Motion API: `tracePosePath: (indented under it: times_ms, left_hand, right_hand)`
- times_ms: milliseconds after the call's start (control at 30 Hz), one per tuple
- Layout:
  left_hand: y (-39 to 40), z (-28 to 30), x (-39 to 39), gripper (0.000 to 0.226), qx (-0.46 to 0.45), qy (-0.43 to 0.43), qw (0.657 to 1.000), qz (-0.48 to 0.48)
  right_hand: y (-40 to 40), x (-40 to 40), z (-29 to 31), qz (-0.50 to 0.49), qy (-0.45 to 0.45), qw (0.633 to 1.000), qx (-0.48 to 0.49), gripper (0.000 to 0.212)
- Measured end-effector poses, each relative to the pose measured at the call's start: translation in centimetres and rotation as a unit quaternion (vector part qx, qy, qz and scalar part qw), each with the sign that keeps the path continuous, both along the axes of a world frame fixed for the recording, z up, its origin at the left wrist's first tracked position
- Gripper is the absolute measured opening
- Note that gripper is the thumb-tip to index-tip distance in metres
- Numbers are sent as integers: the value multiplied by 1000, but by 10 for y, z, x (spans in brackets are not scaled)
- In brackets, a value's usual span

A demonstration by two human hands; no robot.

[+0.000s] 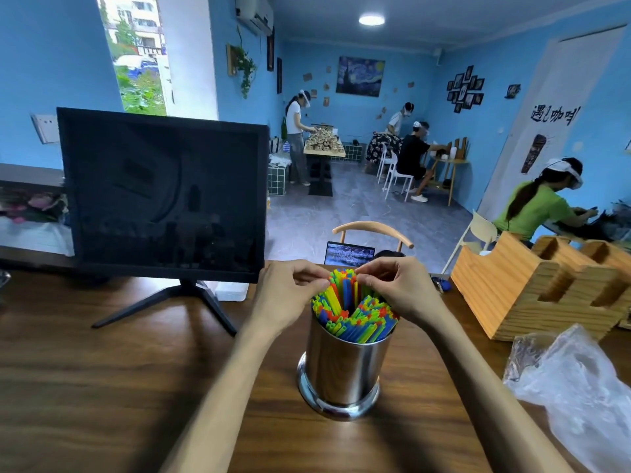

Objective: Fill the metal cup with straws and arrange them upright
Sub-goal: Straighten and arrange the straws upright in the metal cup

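- The two bare forearms reach in from the bottom edge, closest to the camera, over the dark wooden table [102, 387].
- The left hand [285, 295] has its fingers curled, pinching the raised bunch of straws [343, 291] from the left side.
- The right hand [401, 291] pinches the same bunch from the right, fingertips meeting the left hand's over the straw tops.
- That raised bunch stands upright, higher than the other coloured straws packed around it.
- All the straws sit in the metal cup [341, 373], which stands upright on the table between the forearms.
- A crumpled clear plastic bag [573, 380] lies right of the cup.
- A wooden holder [532, 285] sits behind the bag.
- A dark monitor [164, 192] stands at the left.
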State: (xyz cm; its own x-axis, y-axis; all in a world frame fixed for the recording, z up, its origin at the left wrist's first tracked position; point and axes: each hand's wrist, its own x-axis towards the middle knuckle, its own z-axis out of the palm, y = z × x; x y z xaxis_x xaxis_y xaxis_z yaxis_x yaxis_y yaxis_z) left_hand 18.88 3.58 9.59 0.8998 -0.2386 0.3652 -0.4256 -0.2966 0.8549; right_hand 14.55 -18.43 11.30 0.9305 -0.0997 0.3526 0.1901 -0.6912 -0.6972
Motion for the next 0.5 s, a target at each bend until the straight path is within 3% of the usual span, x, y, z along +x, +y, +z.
tracePosePath:
  times_ms: [167,333,500]
  left_hand:
    - [-2,-1,1,19,-87,93,991,-28]
    - [-10,1,6,10,-127,102,986,26]
    - [-19,2,15,12,-3,137,990,17]
  right_hand:
    - [-2,-3,3,57,57,992,93,8]
    - [-2,-7,1,66,77,980,171,11]
    - [0,-9,-3,63,70,979,180,11]
